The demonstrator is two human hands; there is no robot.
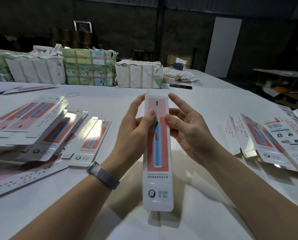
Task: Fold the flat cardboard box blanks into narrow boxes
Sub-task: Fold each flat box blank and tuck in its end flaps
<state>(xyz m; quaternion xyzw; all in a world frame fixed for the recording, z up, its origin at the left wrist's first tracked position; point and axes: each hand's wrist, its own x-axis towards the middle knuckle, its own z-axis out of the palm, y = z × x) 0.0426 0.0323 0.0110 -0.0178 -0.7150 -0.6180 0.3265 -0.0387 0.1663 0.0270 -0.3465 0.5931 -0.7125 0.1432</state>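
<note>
A narrow white box with a red panel and a blue toothbrush picture stands lengthwise above the table between my hands. My left hand grips its far half, thumb on the front face and fingers curled behind the left edge. My right hand pinches the right edge, thumb on the front, with the other fingers spread beside the box. A heap of flat box blanks lies at the left. Several folded boxes lie at the right.
The white table stretches ahead. Wrapped paper bundles line its far edge, beside loose paper scraps and a dark phone. A rubber band lies left of centre. A wristband sits on my left wrist.
</note>
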